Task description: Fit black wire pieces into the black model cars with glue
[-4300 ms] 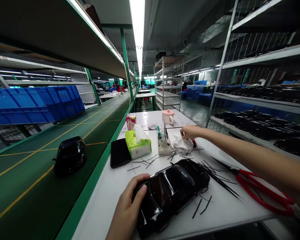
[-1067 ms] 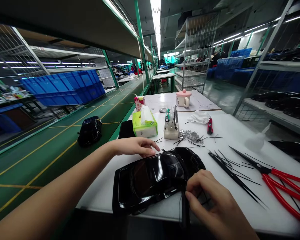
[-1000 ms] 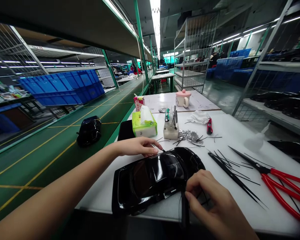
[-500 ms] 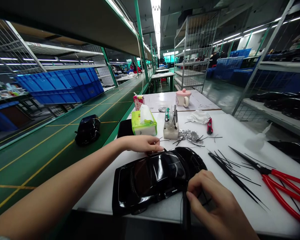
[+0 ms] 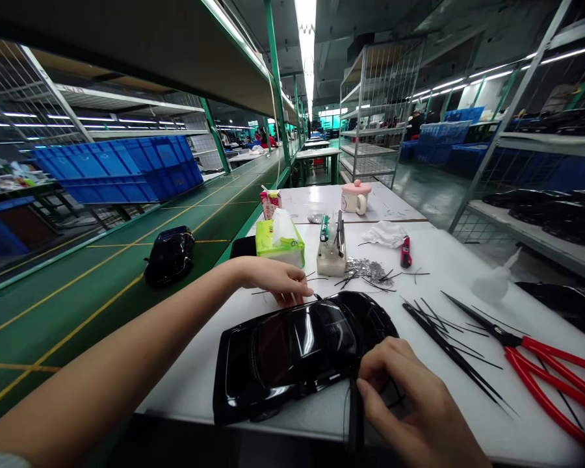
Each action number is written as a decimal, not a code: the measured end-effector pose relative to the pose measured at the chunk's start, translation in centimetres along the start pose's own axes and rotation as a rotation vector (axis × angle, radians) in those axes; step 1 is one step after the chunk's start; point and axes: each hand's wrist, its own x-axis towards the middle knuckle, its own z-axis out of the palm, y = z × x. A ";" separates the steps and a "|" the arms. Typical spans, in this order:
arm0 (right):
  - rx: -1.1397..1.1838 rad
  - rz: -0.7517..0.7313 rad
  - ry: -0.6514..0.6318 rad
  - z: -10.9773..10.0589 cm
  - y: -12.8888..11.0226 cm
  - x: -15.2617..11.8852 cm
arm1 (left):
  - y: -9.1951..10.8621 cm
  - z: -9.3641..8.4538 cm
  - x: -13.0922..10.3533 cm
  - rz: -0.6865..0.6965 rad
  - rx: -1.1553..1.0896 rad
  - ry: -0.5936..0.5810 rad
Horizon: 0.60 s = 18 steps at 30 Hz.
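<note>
A glossy black model car [image 5: 285, 351] sits on the white worktable, angled in front of me. My left hand [image 5: 280, 279] is over the table just beyond the car's far side, fingers loosely bent and apart, with its fingertips near a small black part that sticks up there. At the near side, close to the car's front, my right hand [image 5: 404, 390] has thumb and fingers closed on the edge of a black panel [image 5: 355, 416], which looks like the car's opened door. Part of the panel and the car's front corner are hidden behind this hand.
On the right lie black tweezers [image 5: 448, 344], red-handled scissors [image 5: 521, 338] and thin black strips. Farther back are a tissue pack [image 5: 279, 244], a tool stand [image 5: 331, 257], a red cutter [image 5: 405, 252] and a lidded mug [image 5: 355, 198]. Another black car [image 5: 169, 255] rests on the green conveyor [image 5: 102, 286].
My left hand has drawn back slightly from the car's far side, and its fingers have spread. My right hand keeps its hold on the panel. The view has shifted a little.
</note>
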 end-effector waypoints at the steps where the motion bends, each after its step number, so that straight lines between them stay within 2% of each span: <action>1: -0.004 -0.013 -0.005 -0.1 0.1 0.0 | 0.0 -0.1 0.0 0.014 0.013 -0.017; 12: -0.082 -0.069 -0.050 -0.7 -0.1 0.5 | -1.0 0.3 1.4 0.100 0.083 0.031; 18: -0.089 -0.027 -0.026 -0.5 -0.3 0.4 | -0.5 -0.3 1.3 0.039 0.055 -0.042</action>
